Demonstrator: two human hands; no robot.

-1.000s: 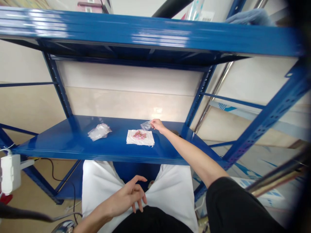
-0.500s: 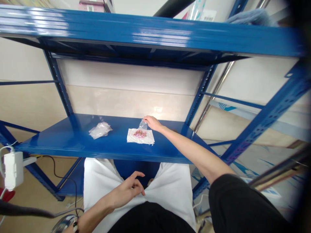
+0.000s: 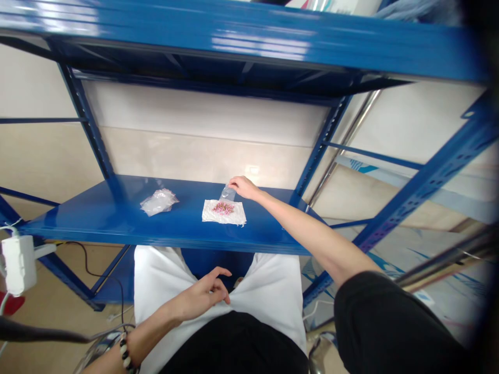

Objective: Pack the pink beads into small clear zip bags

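My right hand (image 3: 242,186) reaches over the blue shelf (image 3: 117,223) and pinches a small clear plastic bag (image 3: 228,193) by its top edge, just behind a white cloth (image 3: 234,218). A small heap of pink beads (image 3: 223,208) lies on that cloth. A pile of clear plastic bags (image 3: 158,201) sits further left on the shelf. My left hand (image 3: 202,298) rests low on my lap against white fabric, fingers loosely curled, index finger out, holding nothing.
An upper blue shelf (image 3: 249,41) overhangs the work area. Blue uprights (image 3: 88,124) frame the shelf. A white power adapter (image 3: 15,262) with a cable hangs at the left. A metal pole (image 3: 346,140) runs behind on the right.
My right hand has carried the small bag leftward, from right of the cloth to just behind the beads. My left hand has settled closer to my lap.
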